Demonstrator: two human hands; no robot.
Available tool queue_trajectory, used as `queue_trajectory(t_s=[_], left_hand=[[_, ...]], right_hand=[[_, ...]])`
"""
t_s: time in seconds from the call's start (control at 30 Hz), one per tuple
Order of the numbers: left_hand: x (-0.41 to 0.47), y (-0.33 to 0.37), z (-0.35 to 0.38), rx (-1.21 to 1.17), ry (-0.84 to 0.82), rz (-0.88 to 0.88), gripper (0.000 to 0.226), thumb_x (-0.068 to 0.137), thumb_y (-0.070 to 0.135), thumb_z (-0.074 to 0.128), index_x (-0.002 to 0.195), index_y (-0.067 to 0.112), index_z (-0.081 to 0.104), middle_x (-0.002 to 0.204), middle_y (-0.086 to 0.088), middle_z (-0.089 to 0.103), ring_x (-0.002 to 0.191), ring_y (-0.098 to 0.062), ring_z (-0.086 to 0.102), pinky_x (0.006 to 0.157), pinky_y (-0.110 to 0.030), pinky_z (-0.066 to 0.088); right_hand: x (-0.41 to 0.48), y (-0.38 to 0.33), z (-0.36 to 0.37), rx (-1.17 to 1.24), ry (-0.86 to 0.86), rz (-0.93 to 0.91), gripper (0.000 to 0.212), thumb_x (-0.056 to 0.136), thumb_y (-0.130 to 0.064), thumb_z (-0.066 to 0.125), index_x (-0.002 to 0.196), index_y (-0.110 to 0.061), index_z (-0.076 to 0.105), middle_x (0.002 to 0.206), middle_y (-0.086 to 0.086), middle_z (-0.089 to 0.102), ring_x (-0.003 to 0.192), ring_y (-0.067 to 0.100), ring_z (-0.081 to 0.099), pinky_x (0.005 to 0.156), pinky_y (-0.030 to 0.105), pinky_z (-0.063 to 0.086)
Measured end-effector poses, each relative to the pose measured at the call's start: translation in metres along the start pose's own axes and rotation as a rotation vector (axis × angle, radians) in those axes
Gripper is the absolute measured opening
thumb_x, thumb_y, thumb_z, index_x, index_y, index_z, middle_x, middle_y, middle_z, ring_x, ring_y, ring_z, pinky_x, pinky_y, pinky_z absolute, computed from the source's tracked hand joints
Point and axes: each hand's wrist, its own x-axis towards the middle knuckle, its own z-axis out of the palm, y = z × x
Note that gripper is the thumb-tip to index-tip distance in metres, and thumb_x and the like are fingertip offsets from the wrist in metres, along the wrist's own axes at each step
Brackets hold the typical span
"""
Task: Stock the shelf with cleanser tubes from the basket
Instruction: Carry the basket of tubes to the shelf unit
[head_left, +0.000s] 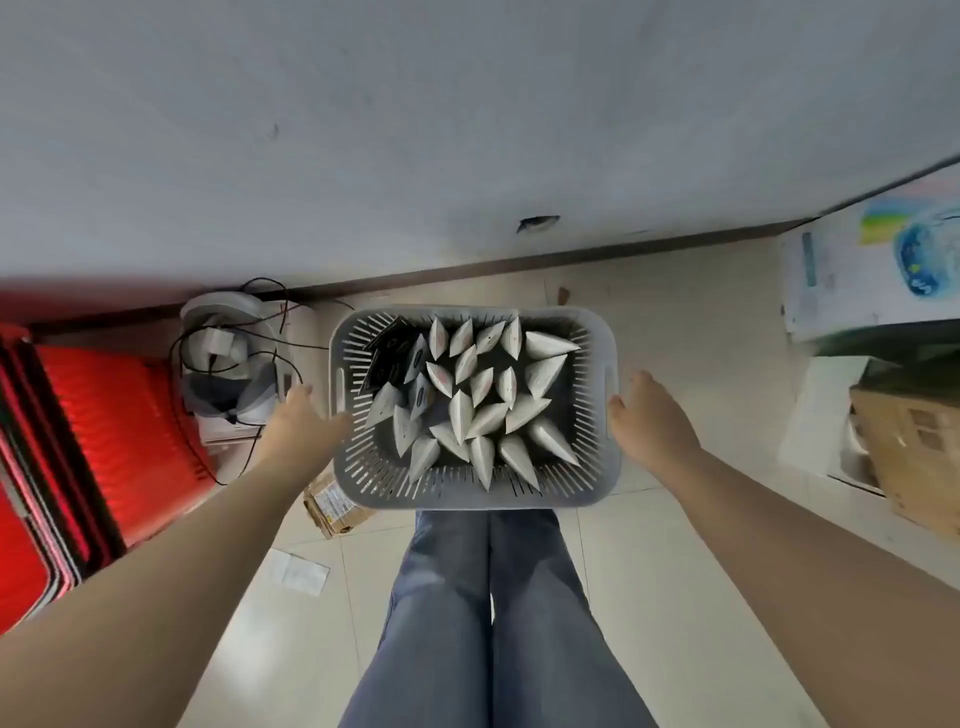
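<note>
Grey slotted basket (467, 501) sits dead centre, low over tiled floor (675, 332), hiding feet of jeans-clad legs (488, 623). Packed with white cleanser tubes (483, 415) lying every which way, few dark packets (387, 358) in far-left corner. Left hand (304, 415) up against left wall by handle slot, fingertips hidden behind basket, so grip or no grip: can't tell. Right hand (652, 415) at right rim, fingertips touching it, same deal, can't tell if actually grasping. Red crate (119, 415) off to left, no shelf in shot.
</note>
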Motion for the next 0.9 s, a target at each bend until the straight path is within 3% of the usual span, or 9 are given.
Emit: queue_trajectory(t_s=[0.1,0.23,0.33,0.43,0.57,0.77,0.9], left_hand=[[0.030,-0.005,0.018,-0.002,-0.001,-0.047,0.060,0.089,0.026,0.056,0.142,0.009,0.035,0.135,-0.014,0.051,0.108,-0.029,0.055,0.078,-0.035,0.042],[0.059,-0.014,0.041,-0.006,-0.023,-0.063,0.030,0.089,0.023,0.051,0.116,0.009,0.052,0.102,-0.009,0.063,0.077,-0.021,0.055,0.059,-0.030,0.038],[0.077,-0.023,0.048,-0.041,-0.012,-0.080,0.024,0.093,0.020,0.043,0.109,0.006,0.054,0.095,-0.011,0.064,0.087,-0.031,0.061,0.075,-0.039,0.050],[0.084,-0.025,0.049,-0.095,-0.032,-0.095,0.022,0.096,0.014,0.037,0.096,0.002,0.055,0.076,-0.013,0.065,0.075,-0.033,0.063,0.075,-0.041,0.053],[0.083,-0.021,0.046,-0.164,-0.059,-0.097,0.016,0.095,0.003,0.037,0.095,-0.002,0.053,0.070,-0.012,0.056,0.060,-0.028,0.055,0.063,-0.038,0.047],[0.079,-0.002,0.023,-0.156,-0.053,-0.035,0.019,0.096,0.009,0.037,0.087,0.005,0.053,0.066,-0.012,0.056,0.056,-0.028,0.054,0.069,-0.045,0.052],[0.064,0.019,0.003,-0.093,-0.060,0.026,0.020,0.096,0.014,0.039,0.085,0.007,0.054,0.066,-0.012,0.057,0.059,-0.029,0.056,0.073,-0.048,0.053]], right_hand=[[0.026,0.004,0.016,-0.010,0.003,0.036,0.037,0.097,-0.024,0.038,0.126,-0.002,0.043,0.122,0.017,0.054,0.102,0.035,0.056,0.080,0.039,0.044],[0.045,0.010,0.037,-0.057,0.034,0.053,0.029,0.099,-0.021,0.034,0.116,0.000,0.045,0.111,0.018,0.057,0.088,0.033,0.054,0.069,0.034,0.038],[0.055,0.010,0.042,-0.056,0.071,0.073,0.026,0.100,-0.019,0.034,0.112,0.000,0.047,0.105,0.018,0.058,0.078,0.029,0.046,0.067,0.033,0.035],[0.059,0.013,0.043,-0.049,0.066,0.084,0.024,0.099,-0.017,0.034,0.109,0.000,0.049,0.105,0.019,0.057,0.079,0.028,0.044,0.068,0.033,0.034],[0.058,0.014,0.039,-0.046,0.042,0.060,0.023,0.099,-0.013,0.033,0.108,0.001,0.049,0.099,0.016,0.054,0.079,0.028,0.043,0.068,0.032,0.032],[0.044,0.016,0.022,0.006,0.050,0.059,0.012,0.098,-0.011,0.035,0.092,-0.008,0.044,0.087,0.010,0.047,0.077,0.027,0.045,0.062,0.028,0.031],[0.017,0.028,0.008,0.066,0.062,0.095,0.011,0.097,-0.009,0.035,0.088,-0.007,0.042,0.085,0.010,0.047,0.077,0.027,0.045,0.067,0.030,0.031]])
